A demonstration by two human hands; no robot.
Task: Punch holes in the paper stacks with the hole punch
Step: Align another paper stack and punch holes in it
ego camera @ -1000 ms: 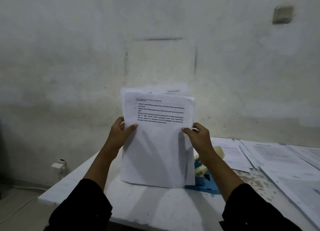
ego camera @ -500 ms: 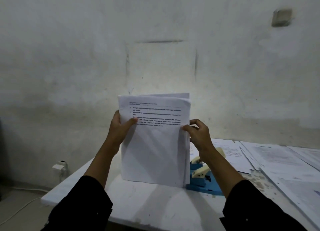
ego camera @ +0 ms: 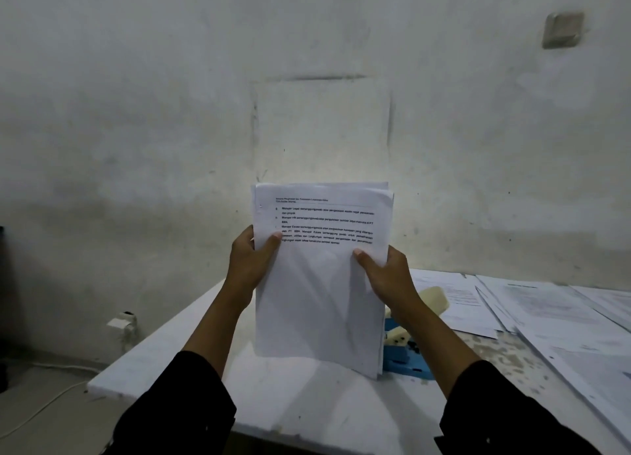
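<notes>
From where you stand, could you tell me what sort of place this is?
Probably a plain back office or workroom: printed sheets spread over a white table, a blue hole punch beside the held paper stack, and a bare, scuffed wall.

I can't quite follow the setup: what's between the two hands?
In the head view, the upright paper stack spans the gap: the left hand grips its left edge, the right hand its right edge. Nothing else shows between them.
</notes>
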